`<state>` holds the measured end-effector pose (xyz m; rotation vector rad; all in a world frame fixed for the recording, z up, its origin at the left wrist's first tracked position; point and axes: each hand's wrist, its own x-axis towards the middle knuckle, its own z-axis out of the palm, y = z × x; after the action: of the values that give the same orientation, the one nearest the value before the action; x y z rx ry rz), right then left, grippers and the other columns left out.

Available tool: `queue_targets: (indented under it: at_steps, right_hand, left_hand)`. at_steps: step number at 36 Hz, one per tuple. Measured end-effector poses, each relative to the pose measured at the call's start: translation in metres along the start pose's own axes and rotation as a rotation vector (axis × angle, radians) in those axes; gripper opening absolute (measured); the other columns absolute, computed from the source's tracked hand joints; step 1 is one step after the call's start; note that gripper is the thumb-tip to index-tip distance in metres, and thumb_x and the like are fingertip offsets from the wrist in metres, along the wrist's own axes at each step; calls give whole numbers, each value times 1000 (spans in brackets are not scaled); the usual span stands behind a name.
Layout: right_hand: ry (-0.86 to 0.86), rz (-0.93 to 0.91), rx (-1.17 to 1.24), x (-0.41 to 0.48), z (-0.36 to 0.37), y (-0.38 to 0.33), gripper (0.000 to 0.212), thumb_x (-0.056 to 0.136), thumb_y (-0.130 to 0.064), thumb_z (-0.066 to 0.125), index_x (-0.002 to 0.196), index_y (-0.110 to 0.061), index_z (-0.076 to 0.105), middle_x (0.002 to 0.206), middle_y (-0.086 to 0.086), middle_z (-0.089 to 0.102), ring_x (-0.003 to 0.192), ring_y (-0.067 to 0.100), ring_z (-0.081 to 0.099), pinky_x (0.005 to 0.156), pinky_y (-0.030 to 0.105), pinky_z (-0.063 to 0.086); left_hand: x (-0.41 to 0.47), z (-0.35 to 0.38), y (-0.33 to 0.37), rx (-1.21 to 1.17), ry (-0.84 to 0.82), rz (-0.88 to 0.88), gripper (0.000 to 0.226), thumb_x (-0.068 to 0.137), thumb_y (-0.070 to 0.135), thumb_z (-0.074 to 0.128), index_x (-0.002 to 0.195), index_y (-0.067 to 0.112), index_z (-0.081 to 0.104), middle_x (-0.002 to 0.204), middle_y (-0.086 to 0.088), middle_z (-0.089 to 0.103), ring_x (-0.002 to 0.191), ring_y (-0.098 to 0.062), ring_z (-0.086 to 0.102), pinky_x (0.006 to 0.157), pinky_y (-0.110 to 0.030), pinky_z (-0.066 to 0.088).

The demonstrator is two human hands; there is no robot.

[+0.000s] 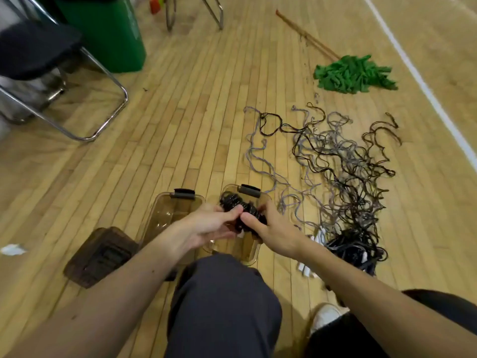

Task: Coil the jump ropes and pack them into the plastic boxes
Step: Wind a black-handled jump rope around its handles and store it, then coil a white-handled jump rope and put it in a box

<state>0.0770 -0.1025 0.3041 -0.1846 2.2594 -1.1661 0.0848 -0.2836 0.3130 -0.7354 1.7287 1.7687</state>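
A coiled black jump rope [236,205] sits bunched over the right-hand plastic box [247,250], a clear brownish tub with a dark latch. My left hand [209,224] and my right hand [273,229] both grip the coil from either side, thumbs on top. A second plastic box [167,210] stands just left of it with no rope visible inside. A dark lid [99,255] lies flat on the floor further left. Several loose grey and black jump ropes [343,161] are spread tangled on the floor to the right, their white handles [318,237] near my right forearm.
My knee in dark trousers [222,301] is just below the boxes, a white shoe [326,315] at the right. A green mop [353,73] lies at the back right. A folding chair [51,73] and green bin [111,34] stand back left.
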Motion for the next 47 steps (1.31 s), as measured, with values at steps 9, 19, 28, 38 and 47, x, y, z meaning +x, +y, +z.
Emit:
queue_targets:
  at_steps: [9,19,28,38,47]
  right_hand:
    - [-49,172,-293,125,58,89,55,99,-47,57,142,-17,43,140,7,51,126,23,50,101,34,44]
    - [-289,275,-227,210,116,165,32,105,-12,40,128,-15,61,122,9,60,96,21,55,69,24,41]
    - [-565,293,-330,225,160,183,35,100,-4,50,135,-9,56,141,12,51,133,27,45,112,37,39]
    - [-456,235,-234,204,136,167,42,97,-7,56,139,-9,51,141,14,50,129,30,49,110,39,42]
    - [324,261,14,166,28,189,22,103,-15,46,120,-12,60,112,3,63,97,14,53,81,30,42]
  left_hand:
    - [152,-3,-93,94,257,-136,33,87,30,77,106,7,64,94,-12,75,85,-24,75,85,-42,61]
    - [266,-5,-159,249,383,-356,42,90,28,74,122,5,57,116,-13,65,107,-31,63,89,-38,55]
    - [292,-5,-192,519,315,-452,36,99,18,60,129,-1,53,130,-20,57,121,-34,55,99,-39,44]
    - [277,10,-162,1436,310,-150,30,99,12,54,128,5,49,113,-13,65,103,-30,66,79,-38,53]
    - [247,91,-99,1013,202,540,13,99,19,56,109,23,49,79,7,62,66,-9,62,61,-33,58]
